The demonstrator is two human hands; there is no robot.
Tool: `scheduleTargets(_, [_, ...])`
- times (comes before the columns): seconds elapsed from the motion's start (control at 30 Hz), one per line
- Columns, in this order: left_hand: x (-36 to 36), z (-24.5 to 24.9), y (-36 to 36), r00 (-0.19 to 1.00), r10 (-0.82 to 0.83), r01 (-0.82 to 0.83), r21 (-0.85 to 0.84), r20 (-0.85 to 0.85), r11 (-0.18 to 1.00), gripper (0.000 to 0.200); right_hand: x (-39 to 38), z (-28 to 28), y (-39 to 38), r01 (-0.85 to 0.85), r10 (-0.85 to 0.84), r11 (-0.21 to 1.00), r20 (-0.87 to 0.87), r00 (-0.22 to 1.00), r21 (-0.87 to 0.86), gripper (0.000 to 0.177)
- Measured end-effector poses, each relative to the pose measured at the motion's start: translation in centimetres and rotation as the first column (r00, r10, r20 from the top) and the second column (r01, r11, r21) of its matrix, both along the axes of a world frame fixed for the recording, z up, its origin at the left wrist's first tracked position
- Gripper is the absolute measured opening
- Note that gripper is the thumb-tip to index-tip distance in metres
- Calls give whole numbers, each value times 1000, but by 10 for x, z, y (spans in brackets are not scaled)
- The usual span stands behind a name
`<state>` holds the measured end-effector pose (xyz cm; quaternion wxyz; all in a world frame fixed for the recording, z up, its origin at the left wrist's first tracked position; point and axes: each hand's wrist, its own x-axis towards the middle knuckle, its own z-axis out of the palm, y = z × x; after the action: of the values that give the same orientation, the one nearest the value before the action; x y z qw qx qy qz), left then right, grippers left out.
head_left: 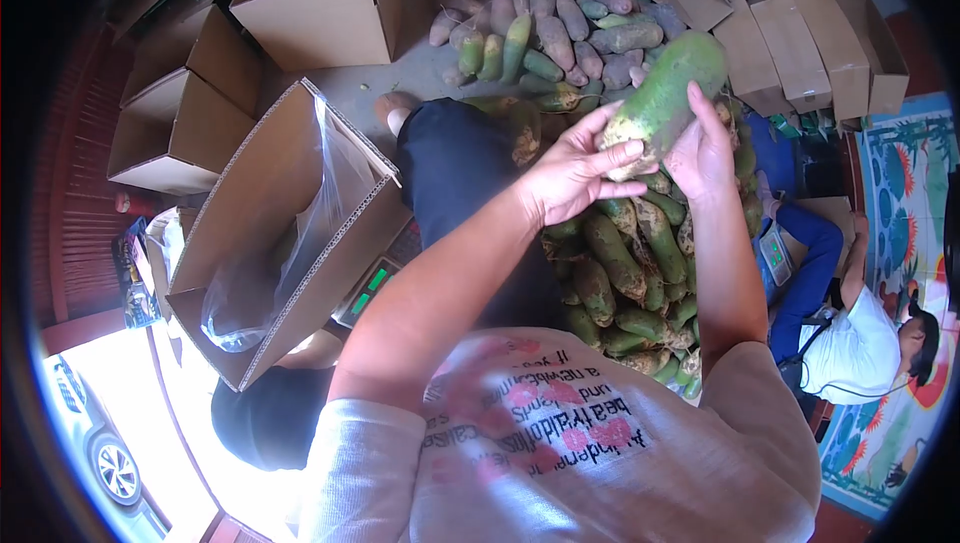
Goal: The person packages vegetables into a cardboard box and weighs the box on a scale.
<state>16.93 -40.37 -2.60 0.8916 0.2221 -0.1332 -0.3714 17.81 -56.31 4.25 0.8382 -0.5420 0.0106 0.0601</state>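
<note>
A large green radish (675, 83) with a pale, soil-marked lower end is held up between both hands, tilted with its green end away from me. My left hand (575, 165) is closed around the pale end, thumb across its near side. My right hand (703, 148) grips the radish from the right, one digit raised along its side; its other fingers are partly hidden. Directly below lies a heap of similar green radishes (630, 263). Farther off, more radishes (550, 33), some greyish with soil, cover the floor.
An open carton (235, 233) with a clear plastic liner stands at left, beside a scale with a green display (373, 288). More cartons (318, 8) line the back. At right, another person (850, 343) sits near a second scale (774, 255). A car (110, 458) shows at lower left.
</note>
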Motion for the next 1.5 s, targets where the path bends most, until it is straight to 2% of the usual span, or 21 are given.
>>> scheduleTargets(0.07, [-2, 6, 4, 999, -52, 52, 122, -2, 991, 70, 4, 2, -3, 90, -88, 993, 26, 996, -73, 48])
scheduleTargets(0.13, [-1, 17, 16, 992, 52, -12, 319, -118, 948, 83, 12, 6, -3, 172, -170, 973, 28, 985, -153, 47])
scheduleTargets(0.2, [4, 24, 43, 970, 234, -193, 383, -62, 903, 96, 26, 6, -10, 271, -278, 930, 9, 961, -248, 49])
scheduleTargets(0.3, [-8, 62, 120, 843, 525, -526, 381, 117, 760, 55, 48, 3, -22, 356, -356, 866, 68, 932, -351, 56])
scheduleTargets(0.37, [-28, 87, 190, 671, 641, -737, 428, 371, 523, 28, 60, 11, -18, 351, -299, 844, 189, 935, -405, 45])
scheduleTargets(0.4, [-41, 91, 225, 555, 671, -820, 459, 492, 341, 22, 64, 22, -9, 351, -287, 830, 208, 935, -434, 44])
scheduleTargets(0.47, [-69, 91, 293, 404, 604, -881, 470, 687, 54, 20, 76, 47, 9, 271, -194, 860, 215, 957, -432, 48])
scheduleTargets(0.53, [-93, 87, 337, 368, 561, -835, 529, 742, -151, 23, 85, 76, 49, 77, 45, 894, 260, 965, -442, 48])
scheduleTargets(0.6, [-112, 71, 366, 493, 230, -755, 544, 839, -366, 33, 89, 102, 99, -98, 246, 886, 279, 928, -453, 51])
scheduleTargets(0.67, [-121, 75, 369, 772, -140, -606, 651, 620, -457, 29, 88, 117, 160, -259, 426, 857, 332, 841, -445, 54])
scheduleTargets(0.73, [-135, 44, 369, 789, -364, -612, 684, 495, -396, 27, 82, 120, 221, -442, 608, 763, 291, 739, -471, 60])
scheduleTargets(0.83, [-152, 35, 364, 850, -482, -444, 782, 213, -438, 25, 71, 91, 318, -677, 942, 314, 128, 311, -666, 71])
scheduleTargets(0.9, [-169, 30, 365, 834, -505, -493, 712, 223, -500, 26, 45, 60, 377, -670, 987, 144, 54, 153, -728, 70])
scheduleTargets(0.93, [-174, 30, 367, 825, -518, -516, 675, 226, -527, 26, 34, 36, 395, -666, 990, 125, 54, 127, -735, 68])
scheduleTargets(1.0, [-174, 34, 372, 864, -479, -421, 746, 156, -517, 26, 28, -22, 429, -499, 981, 166, 196, -6, -850, 80])
scheduleTargets(1.07, [-181, 34, 375, 851, -491, -461, 719, 190, -520, 25, 30, -75, 448, -488, 991, -116, -68, -116, -865, 82])
scheduleTargets(1.13, [-186, 30, 383, 879, -428, -430, 740, 212, -517, 24, 27, -118, 455, -496, 948, -317, -262, -180, -808, 73])
scheduleTargets(1.2, [-190, 31, 391, 893, -396, -405, 770, 216, -493, 21, 26, -142, 455, -382, 863, -498, -400, -310, -778, 74])
scheduleTargets(1.27, [-192, 39, 397, 902, -380, -376, 810, 207, -450, 18, 26, -158, 457, -165, 804, -564, -493, -333, -809, 76])
scheduleTargets(1.37, [-195, 45, 398, 928, -293, -344, 829, 230, -441, 20, 26, -176, 460, 44, 680, -707, -696, -230, -706, 83])
scheduleTargets(1.5, [-193, 49, 404, 937, -250, -343, 785, 245, -516, 16, 27, -177, 443, 131, 835, -416, -435, -338, -900, 80])
